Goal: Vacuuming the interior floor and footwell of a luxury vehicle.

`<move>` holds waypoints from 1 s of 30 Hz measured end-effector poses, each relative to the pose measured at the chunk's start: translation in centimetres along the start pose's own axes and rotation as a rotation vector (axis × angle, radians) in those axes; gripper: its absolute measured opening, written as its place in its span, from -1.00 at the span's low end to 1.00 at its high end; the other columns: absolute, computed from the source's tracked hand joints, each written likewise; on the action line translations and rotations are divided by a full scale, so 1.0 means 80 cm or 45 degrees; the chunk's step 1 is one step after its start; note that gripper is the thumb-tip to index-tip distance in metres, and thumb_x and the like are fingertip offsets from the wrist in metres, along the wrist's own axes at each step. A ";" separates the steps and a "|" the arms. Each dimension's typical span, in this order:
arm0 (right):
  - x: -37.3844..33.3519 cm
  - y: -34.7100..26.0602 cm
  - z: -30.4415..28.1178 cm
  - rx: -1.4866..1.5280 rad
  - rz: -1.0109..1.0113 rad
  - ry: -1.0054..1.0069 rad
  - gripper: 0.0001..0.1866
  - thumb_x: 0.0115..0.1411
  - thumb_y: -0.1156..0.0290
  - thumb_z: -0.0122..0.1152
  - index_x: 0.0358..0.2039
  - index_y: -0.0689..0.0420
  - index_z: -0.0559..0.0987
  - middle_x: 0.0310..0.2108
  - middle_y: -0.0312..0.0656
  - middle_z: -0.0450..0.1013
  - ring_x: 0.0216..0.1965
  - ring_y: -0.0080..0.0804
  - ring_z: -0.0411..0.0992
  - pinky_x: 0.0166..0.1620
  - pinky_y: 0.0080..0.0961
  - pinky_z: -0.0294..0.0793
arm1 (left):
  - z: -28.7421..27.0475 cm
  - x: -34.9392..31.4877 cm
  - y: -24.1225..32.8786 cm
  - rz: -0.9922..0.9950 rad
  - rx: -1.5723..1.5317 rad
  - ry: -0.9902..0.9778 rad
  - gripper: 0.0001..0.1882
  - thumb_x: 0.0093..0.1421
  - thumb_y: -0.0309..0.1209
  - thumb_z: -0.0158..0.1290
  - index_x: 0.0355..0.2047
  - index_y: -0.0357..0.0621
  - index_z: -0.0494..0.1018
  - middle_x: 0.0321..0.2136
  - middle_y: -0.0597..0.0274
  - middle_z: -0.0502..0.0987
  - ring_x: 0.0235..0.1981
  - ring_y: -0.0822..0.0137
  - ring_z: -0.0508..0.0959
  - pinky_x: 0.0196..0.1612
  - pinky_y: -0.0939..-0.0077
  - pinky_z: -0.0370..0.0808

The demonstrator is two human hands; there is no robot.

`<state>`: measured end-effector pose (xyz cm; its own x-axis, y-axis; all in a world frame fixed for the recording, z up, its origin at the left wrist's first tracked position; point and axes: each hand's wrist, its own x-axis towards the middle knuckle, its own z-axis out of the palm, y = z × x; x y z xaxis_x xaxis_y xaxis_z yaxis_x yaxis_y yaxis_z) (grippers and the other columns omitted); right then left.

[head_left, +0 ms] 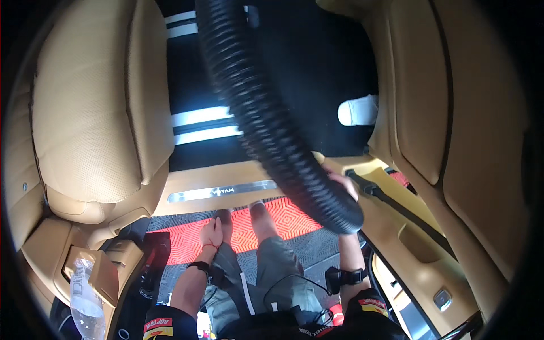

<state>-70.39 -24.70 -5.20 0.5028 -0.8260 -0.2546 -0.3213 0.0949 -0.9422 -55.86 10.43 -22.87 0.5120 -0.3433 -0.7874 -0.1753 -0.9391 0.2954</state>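
Note:
A thick black ribbed hose, like a vacuum hose, runs from the top of the view down to the right, close in front of me and blurred. My right hand is at its lower stretch, apparently gripping it; most of the fingers are hidden behind the ribs. The hose also covers my right wrist. My left hand hangs low in front of my leg, fingers loosely curled in, with nothing visible in it. Beneath the hose lies the car's tan door sill with a metal sill plate.
Tan seats stand left and right of the dark floor. A white shoe-like object lies by the right seat. A black belt strap crosses the right pillar. A clear bottle sits in the door pocket. Red matting is underfoot.

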 end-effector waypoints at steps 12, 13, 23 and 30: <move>0.022 -0.053 0.011 -0.284 0.121 -0.178 -0.45 -0.03 0.51 0.43 0.02 0.23 0.49 0.19 0.14 0.36 0.22 -0.23 0.35 0.22 -0.40 0.31 | -0.007 -0.009 -0.023 -0.057 -0.033 0.036 -0.50 0.35 0.02 -0.20 -0.31 -0.15 0.51 -0.39 -0.17 0.58 -0.28 -0.21 0.57 -0.21 -0.09 0.45; 0.025 -0.071 0.002 -0.274 0.077 -0.232 -0.43 -0.04 0.48 0.45 0.03 0.22 0.50 0.16 0.14 0.39 0.22 -0.20 0.36 0.23 -0.35 0.31 | -0.004 -0.007 -0.019 -0.051 -0.045 0.034 -0.50 0.35 0.02 -0.20 -0.31 -0.15 0.51 -0.39 -0.17 0.58 -0.28 -0.21 0.57 -0.21 -0.09 0.45; 0.090 -0.028 0.011 -0.148 0.078 -0.189 -0.46 -0.03 0.70 0.41 -0.02 0.13 0.48 0.27 0.10 0.26 0.15 -0.31 0.39 0.14 -0.42 0.41 | 0.003 -0.002 -0.032 -0.036 0.003 0.078 -0.51 0.34 0.02 -0.20 -0.36 -0.14 0.50 -0.43 -0.18 0.58 -0.34 -0.21 0.58 -0.25 -0.08 0.47; 0.054 -0.053 -0.021 -0.313 -0.163 -0.100 -0.60 0.10 0.63 0.27 -0.02 0.16 0.48 0.27 0.06 0.26 0.16 -0.22 0.40 0.21 -0.33 0.41 | 0.007 0.001 -0.021 -0.014 -0.026 0.050 -0.53 0.33 0.01 -0.18 -0.36 -0.14 0.49 -0.42 -0.18 0.58 -0.34 -0.20 0.58 -0.26 -0.08 0.48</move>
<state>-68.21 -29.58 -1.91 0.6095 -0.7760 -0.1620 -0.4310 -0.1529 -0.8893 -56.01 11.94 -23.69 0.5467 -0.3315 -0.7689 -0.1523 -0.9423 0.2980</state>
